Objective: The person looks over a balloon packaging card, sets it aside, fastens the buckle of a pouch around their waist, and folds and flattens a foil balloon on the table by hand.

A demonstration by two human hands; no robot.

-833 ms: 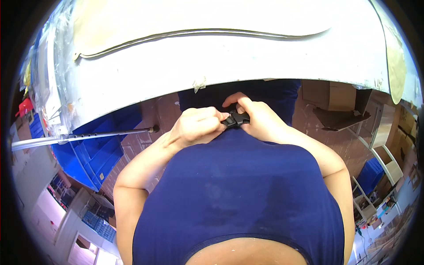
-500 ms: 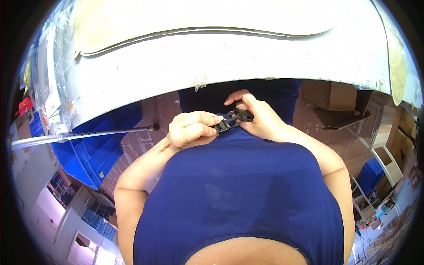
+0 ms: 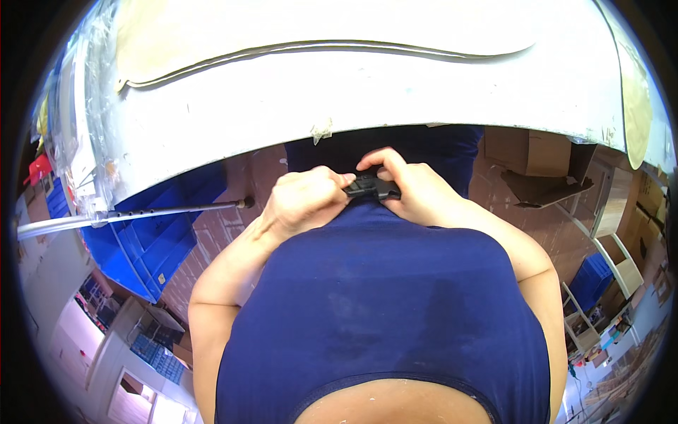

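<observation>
Close to my waist, just below the worktable's front edge, both hands hold a black plastic buckle (image 3: pixel 366 186). My left hand (image 3: pixel 305 200) is closed, its thumb and fingers pinching the buckle's left half. The right half sits in the grip of my right hand (image 3: pixel 424 185), whose thumb is below it and whose index finger arches over the top. The two halves meet end to end between my hands. My fingers partly cover them, so whether they are fully latched I cannot tell. Dark blue cloth of my top lies right behind the buckle.
A white worktable (image 3: pixel 395 92) spans the front, with a pale cream sheet (image 3: pixel 282 28) on it. Clear plastic wrapping (image 3: pixel 99 134) hangs at its left end. A metal pole (image 3: pixel 169 210) crosses a blue crate (image 3: pixel 141 247) at left. Cardboard boxes (image 3: pixel 547 159) stand under the table's right side.
The left half of the buckle has been pushed rightward against the right half; the prongs that showed between them are now hidden. My left hand has moved slightly up and turned over.
</observation>
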